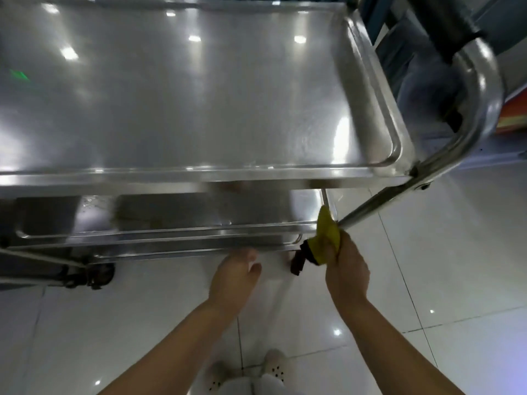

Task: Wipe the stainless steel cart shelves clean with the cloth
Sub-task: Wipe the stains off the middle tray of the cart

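A stainless steel cart fills the upper view; its top shelf (370,89) is a shiny tray with a raised rim. Below it the middle shelf (176,212) and the edge of the bottom shelf (199,250) show. My right hand (346,266) grips a yellow cloth (328,238) wrapped round the cart's right front leg (379,203), low down near the shelf corners. My left hand (235,276) hangs in front of the bottom shelf's edge with loosely curled fingers and holds nothing.
The cart's curved push handle (482,89) with a black grip rises at the right. A caster (99,276) stands at the lower left, a dark wheel part (299,260) beside the cloth. White glossy floor tiles (427,252) surround the cart. My shoes (273,369) are at the bottom.
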`<state>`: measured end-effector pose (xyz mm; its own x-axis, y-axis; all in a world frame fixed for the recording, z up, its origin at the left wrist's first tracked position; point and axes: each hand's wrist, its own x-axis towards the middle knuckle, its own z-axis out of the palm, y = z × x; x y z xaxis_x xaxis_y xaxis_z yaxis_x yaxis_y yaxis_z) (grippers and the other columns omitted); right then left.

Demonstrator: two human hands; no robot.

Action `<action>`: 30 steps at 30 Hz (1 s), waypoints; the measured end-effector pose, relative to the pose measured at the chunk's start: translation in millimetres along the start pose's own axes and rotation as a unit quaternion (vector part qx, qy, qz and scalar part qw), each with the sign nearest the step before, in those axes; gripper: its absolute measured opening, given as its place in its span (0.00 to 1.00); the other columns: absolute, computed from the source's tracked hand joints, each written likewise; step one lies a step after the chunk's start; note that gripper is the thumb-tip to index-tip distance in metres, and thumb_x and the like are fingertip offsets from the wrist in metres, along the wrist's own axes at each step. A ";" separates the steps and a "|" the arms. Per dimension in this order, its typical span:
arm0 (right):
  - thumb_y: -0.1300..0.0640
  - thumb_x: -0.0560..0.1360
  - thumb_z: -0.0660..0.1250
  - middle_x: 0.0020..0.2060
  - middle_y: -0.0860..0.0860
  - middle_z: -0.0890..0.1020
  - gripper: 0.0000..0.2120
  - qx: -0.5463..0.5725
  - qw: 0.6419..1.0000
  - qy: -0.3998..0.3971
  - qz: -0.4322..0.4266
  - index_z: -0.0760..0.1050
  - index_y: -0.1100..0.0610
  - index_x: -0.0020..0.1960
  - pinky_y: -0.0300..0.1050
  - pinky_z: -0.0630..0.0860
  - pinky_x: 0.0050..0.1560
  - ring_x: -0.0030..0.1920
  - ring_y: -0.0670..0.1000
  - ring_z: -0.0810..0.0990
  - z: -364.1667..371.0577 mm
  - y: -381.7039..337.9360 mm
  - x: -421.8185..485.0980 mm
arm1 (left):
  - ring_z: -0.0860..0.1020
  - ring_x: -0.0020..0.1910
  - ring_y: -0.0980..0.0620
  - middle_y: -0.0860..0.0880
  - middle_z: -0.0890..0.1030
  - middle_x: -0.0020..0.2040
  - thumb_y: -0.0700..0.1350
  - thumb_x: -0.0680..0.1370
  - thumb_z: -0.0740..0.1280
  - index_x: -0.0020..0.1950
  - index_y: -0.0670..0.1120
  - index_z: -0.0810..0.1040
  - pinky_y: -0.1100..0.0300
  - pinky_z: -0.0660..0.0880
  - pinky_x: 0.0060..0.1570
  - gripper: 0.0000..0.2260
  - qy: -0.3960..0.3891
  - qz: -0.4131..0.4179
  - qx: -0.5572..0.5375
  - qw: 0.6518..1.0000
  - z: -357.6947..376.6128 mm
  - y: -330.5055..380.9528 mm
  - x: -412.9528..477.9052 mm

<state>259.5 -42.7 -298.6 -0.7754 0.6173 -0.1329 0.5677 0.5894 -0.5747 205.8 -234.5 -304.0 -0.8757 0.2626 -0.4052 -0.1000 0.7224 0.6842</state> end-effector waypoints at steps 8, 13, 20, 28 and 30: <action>0.55 0.72 0.71 0.55 0.55 0.80 0.19 -0.295 0.934 -0.037 -0.200 0.74 0.59 0.62 0.52 0.71 0.63 0.56 0.58 0.79 116.7 36.9 79.9 | 0.78 0.44 0.41 0.43 0.80 0.45 0.48 0.73 0.55 0.52 0.44 0.79 0.53 0.74 0.46 0.17 0.160 0.152 0.133 0.966 38.8 -65.0 98.5; 0.49 0.79 0.58 0.73 0.57 0.66 0.27 -0.248 0.946 -0.024 -0.208 0.64 0.61 0.73 0.47 0.45 0.73 0.74 0.57 0.62 138.7 56.1 79.7 | 0.78 0.50 0.41 0.42 0.80 0.50 0.48 0.74 0.57 0.52 0.41 0.78 0.50 0.76 0.49 0.16 0.189 0.231 0.278 0.913 38.4 -78.4 158.1; 0.39 0.78 0.39 0.78 0.54 0.46 0.34 -0.294 0.931 -0.070 -0.207 0.43 0.57 0.78 0.44 0.37 0.74 0.77 0.53 0.43 134.5 47.9 115.3 | 0.69 0.65 0.38 0.40 0.75 0.62 0.55 0.76 0.54 0.61 0.39 0.75 0.41 0.61 0.66 0.25 0.202 0.248 0.368 0.873 39.1 -97.6 193.4; 0.40 0.81 0.46 0.78 0.54 0.43 0.33 -0.310 0.926 -0.067 -0.206 0.41 0.55 0.78 0.51 0.41 0.75 0.77 0.54 0.42 157.0 18.8 225.6 | 0.66 0.69 0.42 0.43 0.72 0.67 0.55 0.76 0.52 0.67 0.42 0.71 0.45 0.58 0.68 0.26 0.256 0.252 0.362 0.860 46.4 -105.3 201.1; 0.40 0.81 0.47 0.78 0.53 0.44 0.33 -0.305 0.929 -0.056 -0.200 0.43 0.55 0.79 0.51 0.41 0.75 0.77 0.53 0.43 160.8 4.5 251.4 | 0.65 0.70 0.43 0.44 0.71 0.68 0.55 0.76 0.52 0.68 0.42 0.70 0.44 0.60 0.69 0.26 0.256 0.243 0.369 0.860 46.8 -105.6 201.7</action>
<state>22.6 31.3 -464.5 -0.9627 0.2471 -0.1105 0.2524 0.9670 -0.0361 61.8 -227.9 -486.3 -0.8418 0.4680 0.2691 0.4973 0.8662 0.0494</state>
